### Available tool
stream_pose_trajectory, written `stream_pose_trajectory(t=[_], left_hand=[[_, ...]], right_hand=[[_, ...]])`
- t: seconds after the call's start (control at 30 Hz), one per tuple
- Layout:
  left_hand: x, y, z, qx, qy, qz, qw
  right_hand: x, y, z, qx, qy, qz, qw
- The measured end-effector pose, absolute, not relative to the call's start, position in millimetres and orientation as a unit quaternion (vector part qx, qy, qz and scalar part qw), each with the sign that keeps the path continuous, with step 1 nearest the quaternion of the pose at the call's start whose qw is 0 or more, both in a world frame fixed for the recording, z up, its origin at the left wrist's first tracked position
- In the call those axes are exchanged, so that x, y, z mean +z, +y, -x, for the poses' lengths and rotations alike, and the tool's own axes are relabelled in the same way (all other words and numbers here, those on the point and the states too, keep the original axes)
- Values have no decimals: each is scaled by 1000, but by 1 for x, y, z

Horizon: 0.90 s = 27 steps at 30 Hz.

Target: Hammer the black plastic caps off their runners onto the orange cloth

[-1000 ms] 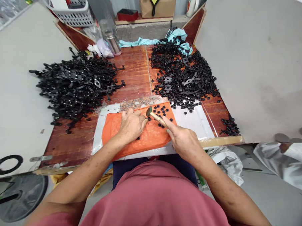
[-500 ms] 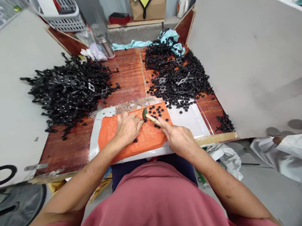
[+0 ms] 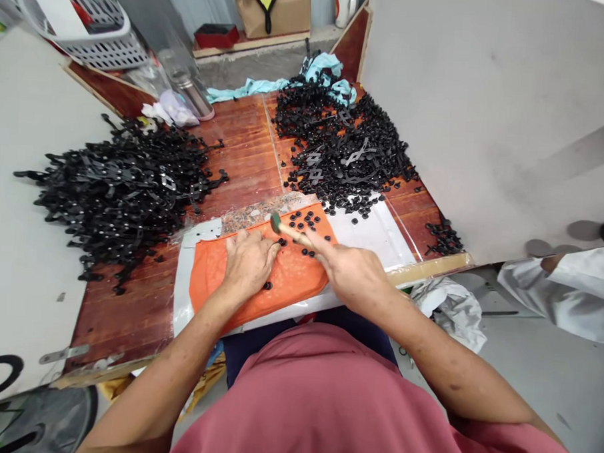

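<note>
My right hand point(image 3: 354, 274) is closed round the pale wooden handle of a small hammer point(image 3: 292, 233). The hammer's dark green head is above the orange cloth, just past the fingertips of my left hand point(image 3: 249, 261). That left hand rests on the orange cloth point(image 3: 299, 280), fingers stretched forward and thumb out to the side. Close to the thumb tip is a small round black piece point(image 3: 282, 242); whether the thumb touches it I cannot tell. Several more round black pieces point(image 3: 301, 225) lie on the cloth's right part, and one point(image 3: 267, 286) is below my left hand.
A heap of black plastic parts point(image 3: 118, 192) covers the table's left, and a heap of small black pieces point(image 3: 340, 141) its right. Behind stand a metal flask point(image 3: 195, 95) and a white basket point(image 3: 104, 47). Grey panels point(image 3: 487, 114) flank the table. Light blue cloth point(image 3: 252, 87) lies behind.
The hammer head has risen off the cloth and tipped back, away from the black piece by my left thumb. My left hand stays on the cloth. The whole view has shifted slightly.
</note>
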<state>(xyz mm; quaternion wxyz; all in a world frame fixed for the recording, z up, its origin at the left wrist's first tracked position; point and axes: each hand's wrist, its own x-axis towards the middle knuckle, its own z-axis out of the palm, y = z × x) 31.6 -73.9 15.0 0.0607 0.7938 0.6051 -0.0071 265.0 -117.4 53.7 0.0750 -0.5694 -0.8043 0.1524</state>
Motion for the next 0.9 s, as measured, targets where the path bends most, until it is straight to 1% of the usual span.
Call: stream_pose_trajectory(t=[0.07, 0.1, 0.2, 0.23, 0.37, 0.4, 0.5, 0.6, 0.67, 0.77, 0.83, 0.9], left_hand=[[15, -75, -33, -12, 608, -792, 59], [15, -75, -34, -13, 610, -791, 58], [15, -75, -35, -13, 615, -786, 58], [15, -75, -35, -13, 616, -785, 59], [14, -75, -36, -16, 616, -786, 57], [14, -75, -36, -16, 616, -785, 57], [12, -74, -38, -12, 624, -779, 60], [13, -74, -36, -2, 625, -778, 66], [15, -73, -32, -3, 605, -792, 88], [18, -73, -22, -8, 561, -820, 117], [18, -74, -18, -9, 555, -824, 113], [16, -75, -17, -7, 560, -822, 106]], right_hand=[[49, -117, -263, 159, -812, 561, 32], [49, -118, -263, 158, -813, 559, 35], [53, -121, -265, 138, -808, 565, 91], [53, -122, -266, 132, -807, 568, 95], [48, -122, -268, 138, -820, 555, 22], [46, -121, -268, 138, -824, 550, 18], [42, -121, -268, 133, -823, 551, 40], [38, -123, -264, 146, -815, 560, 8], [34, -122, -262, 162, -809, 564, -11], [33, -119, -262, 180, -804, 567, -4], [37, -117, -266, 190, -805, 561, 1], [45, -117, -271, 196, -809, 553, 24]])
